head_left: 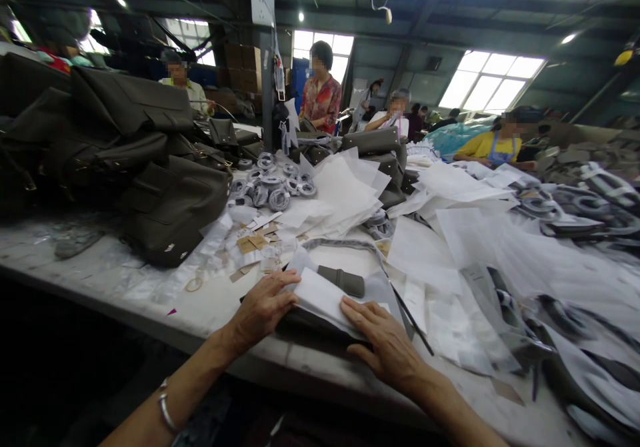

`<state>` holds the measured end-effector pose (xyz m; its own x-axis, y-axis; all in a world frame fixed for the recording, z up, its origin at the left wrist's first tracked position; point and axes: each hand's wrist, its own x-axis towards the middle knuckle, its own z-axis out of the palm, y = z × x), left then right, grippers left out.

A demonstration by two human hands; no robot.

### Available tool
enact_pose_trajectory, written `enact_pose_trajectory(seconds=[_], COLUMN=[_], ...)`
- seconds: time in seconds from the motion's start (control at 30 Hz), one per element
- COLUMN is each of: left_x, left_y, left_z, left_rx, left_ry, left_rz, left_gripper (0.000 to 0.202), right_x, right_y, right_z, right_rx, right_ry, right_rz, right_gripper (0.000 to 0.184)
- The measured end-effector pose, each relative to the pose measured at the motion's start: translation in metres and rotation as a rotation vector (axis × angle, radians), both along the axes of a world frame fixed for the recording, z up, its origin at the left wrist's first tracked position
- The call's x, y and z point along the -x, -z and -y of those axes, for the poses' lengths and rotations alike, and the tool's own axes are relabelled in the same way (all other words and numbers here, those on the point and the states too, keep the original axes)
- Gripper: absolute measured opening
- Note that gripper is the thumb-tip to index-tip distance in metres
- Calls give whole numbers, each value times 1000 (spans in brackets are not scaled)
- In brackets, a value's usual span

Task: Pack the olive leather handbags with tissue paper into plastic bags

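Note:
A dark olive bag [310, 327] lies at the table's front edge, partly hidden by paper and my hands. Folded white paper [327, 298] rests on it, beside an olive tab [345, 282]. My left hand [265, 308] touches the paper's left edge, its fingers stretched and thumb a little apart. Across the paper's right part, my right hand [380, 337] lies flat with the thumb spread. Behind the paper curves a handle [345, 242] in greyish wrapping. A thin dark strip [413, 320] slants down at the right.
Olive bags [175, 200] are heaped at the left. Wrapped coiled straps [273, 184] and white sheets [340, 187] cover the table's middle. More papers [540, 274] and wrapped parts [555, 314] spread to the right. Several people work behind, one in a red patterned shirt [321, 100].

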<state>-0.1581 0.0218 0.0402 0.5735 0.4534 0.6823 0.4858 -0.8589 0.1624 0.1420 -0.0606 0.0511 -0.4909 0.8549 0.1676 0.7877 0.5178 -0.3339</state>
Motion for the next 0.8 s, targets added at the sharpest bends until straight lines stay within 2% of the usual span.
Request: enact_pose_trajectory(seconds=[0.1,0.2,0.37,0.43,0.53,0.63,0.8], left_x=[5,13,24,23,17,11,1], left_y=[3,8,20,26,30,23,2], left_z=[-5,-1,12,13,8,2,-14], left_rx=[-75,-45,129,204,433,609,693], left_ry=[1,34,92,57,-27,-99,-218], left_rz=[-36,-84,-107,-48,71,124,45], left_gripper=[17,18,18,18,20,28,51], right_x=[-1,0,14,24,35,39,33], right_y=[3,2,-19,-27,-29,-21,-9], right_z=[0,0,-4,-5,-5,-3,0], right_rx=[26,64,135,137,115,94,75], right_ry=[-10,-9,11,26,42,63,80], right_rz=[-1,-3,95,142,174,139,49], right_gripper=[73,70,61,57,51,53,53])
